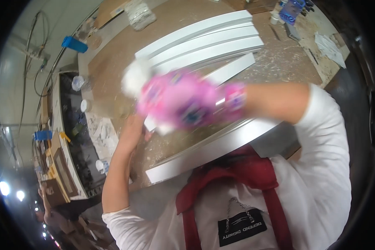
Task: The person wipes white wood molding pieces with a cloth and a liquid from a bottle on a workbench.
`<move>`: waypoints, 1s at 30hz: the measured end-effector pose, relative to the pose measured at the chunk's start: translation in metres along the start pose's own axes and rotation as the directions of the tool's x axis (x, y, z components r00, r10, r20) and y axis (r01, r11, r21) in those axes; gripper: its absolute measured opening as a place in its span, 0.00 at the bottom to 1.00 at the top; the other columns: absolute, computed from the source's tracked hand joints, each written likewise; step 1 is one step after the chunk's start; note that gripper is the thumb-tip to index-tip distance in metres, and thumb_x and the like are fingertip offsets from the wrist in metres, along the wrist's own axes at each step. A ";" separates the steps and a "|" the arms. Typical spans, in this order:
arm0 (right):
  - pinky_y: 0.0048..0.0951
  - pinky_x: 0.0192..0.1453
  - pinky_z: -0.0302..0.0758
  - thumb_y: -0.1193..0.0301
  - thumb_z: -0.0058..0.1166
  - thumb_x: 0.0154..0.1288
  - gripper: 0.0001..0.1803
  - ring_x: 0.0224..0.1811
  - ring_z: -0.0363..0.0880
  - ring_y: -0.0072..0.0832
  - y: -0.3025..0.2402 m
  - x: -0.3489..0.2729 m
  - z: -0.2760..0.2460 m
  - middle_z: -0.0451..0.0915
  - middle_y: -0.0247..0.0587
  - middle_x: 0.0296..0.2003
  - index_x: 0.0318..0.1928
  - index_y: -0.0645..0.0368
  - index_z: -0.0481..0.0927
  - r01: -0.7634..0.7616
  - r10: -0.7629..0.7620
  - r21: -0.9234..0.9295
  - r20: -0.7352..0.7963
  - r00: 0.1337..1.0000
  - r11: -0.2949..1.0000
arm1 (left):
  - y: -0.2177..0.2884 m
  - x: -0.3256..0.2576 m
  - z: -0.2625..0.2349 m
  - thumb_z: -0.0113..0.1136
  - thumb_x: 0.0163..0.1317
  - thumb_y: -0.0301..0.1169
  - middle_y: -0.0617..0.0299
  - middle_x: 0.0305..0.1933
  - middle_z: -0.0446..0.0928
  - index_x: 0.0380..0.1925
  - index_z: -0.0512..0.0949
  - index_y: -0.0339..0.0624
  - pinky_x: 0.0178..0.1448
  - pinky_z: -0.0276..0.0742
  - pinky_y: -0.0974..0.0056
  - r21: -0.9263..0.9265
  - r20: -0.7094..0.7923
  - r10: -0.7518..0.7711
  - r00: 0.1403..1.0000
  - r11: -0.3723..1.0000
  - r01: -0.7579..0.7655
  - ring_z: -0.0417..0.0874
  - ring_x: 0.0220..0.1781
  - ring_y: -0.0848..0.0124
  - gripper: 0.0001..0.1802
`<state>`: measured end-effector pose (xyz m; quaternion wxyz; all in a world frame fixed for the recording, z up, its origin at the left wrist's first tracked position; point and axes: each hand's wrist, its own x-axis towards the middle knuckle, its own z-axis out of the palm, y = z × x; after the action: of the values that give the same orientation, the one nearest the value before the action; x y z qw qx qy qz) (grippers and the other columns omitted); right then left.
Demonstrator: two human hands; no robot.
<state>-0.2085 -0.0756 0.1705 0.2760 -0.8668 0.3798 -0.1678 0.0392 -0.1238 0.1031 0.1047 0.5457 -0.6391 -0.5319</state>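
My right hand (179, 99), in a pink patterned glove, is smeared by motion above a white strip (233, 68) that slants across the table. A soft white wad (137, 78) bulges out past the glove on its far left side, and more white shows below it; the hand appears closed on it. The glove hides the middle of the strip. At the strip's near left end is my bare left hand (133, 128), its fingers closed on that end and partly hidden.
Several white strips (196, 39) lie side by side at the far side of the brown table (287, 62). Another long strip (208, 154) runs along the near edge. A blue cylinder (75, 44), a plastic-wrapped bundle (139, 16) and a bottle (292, 10) stand around the edges.
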 end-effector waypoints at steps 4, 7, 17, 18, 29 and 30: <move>0.37 0.43 0.78 0.58 0.59 0.56 0.16 0.35 0.80 0.40 0.033 0.014 0.064 0.80 0.44 0.33 0.39 0.55 0.79 0.097 -0.132 -0.135 -0.273 0.953 0.986 | 0.000 0.002 0.011 0.45 0.66 0.48 0.61 0.18 0.73 0.28 0.76 0.36 0.22 0.60 0.70 -0.127 0.068 -0.059 0.996 0.990 0.067 0.69 0.15 0.75 0.24; 0.35 0.41 0.79 0.61 0.56 0.57 0.13 0.35 0.80 0.39 0.077 -0.033 0.051 0.79 0.46 0.31 0.35 0.57 0.79 -0.193 0.194 0.025 -0.084 0.977 0.981 | -0.036 0.008 0.009 0.45 0.67 0.48 0.61 0.17 0.71 0.28 0.75 0.37 0.21 0.60 0.70 -0.187 0.069 -0.121 0.990 0.974 0.132 0.69 0.14 0.75 0.24; 0.32 0.46 0.77 0.72 0.55 0.50 0.12 0.41 0.79 0.36 0.212 -0.238 0.020 0.79 0.41 0.36 0.39 0.54 0.78 -0.507 0.579 -0.570 -0.065 0.813 0.647 | -0.046 0.026 -0.002 0.47 0.68 0.45 0.61 0.20 0.75 0.32 0.76 0.31 0.29 0.69 0.68 0.121 0.176 0.121 0.977 0.982 -0.143 0.75 0.21 0.72 0.24; 0.33 0.47 0.77 0.73 0.53 0.52 0.11 0.41 0.79 0.36 0.204 -0.227 0.010 0.79 0.41 0.37 0.39 0.55 0.77 -0.562 0.619 -0.508 -0.072 0.782 0.652 | -0.042 0.021 0.000 0.51 0.67 0.42 0.61 0.21 0.76 0.34 0.77 0.31 0.30 0.69 0.68 0.194 0.160 0.153 0.975 0.964 -0.183 0.75 0.23 0.73 0.21; 0.35 0.41 0.79 0.72 0.55 0.56 0.08 0.36 0.81 0.38 0.172 -0.161 0.009 0.80 0.45 0.33 0.37 0.58 0.78 -0.635 0.691 -0.355 0.047 0.721 0.686 | -0.040 0.004 0.006 0.61 0.60 0.40 0.61 0.23 0.76 0.40 0.78 0.33 0.31 0.68 0.69 0.295 0.149 0.124 0.981 0.941 -0.164 0.72 0.25 0.78 0.19; 0.36 0.40 0.79 0.74 0.57 0.54 0.06 0.34 0.81 0.38 0.171 -0.169 -0.006 0.81 0.45 0.32 0.34 0.60 0.79 -0.659 0.778 -0.486 0.075 0.624 0.575 | -0.040 0.005 0.008 0.61 0.60 0.39 0.60 0.23 0.76 0.41 0.79 0.34 0.30 0.68 0.69 0.312 0.135 0.157 0.978 0.931 -0.192 0.72 0.25 0.78 0.18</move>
<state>-0.4188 -0.0468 0.0582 0.1816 -0.6856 0.6844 0.1690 0.0548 -0.1164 0.0660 0.0261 0.4669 -0.7682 -0.4373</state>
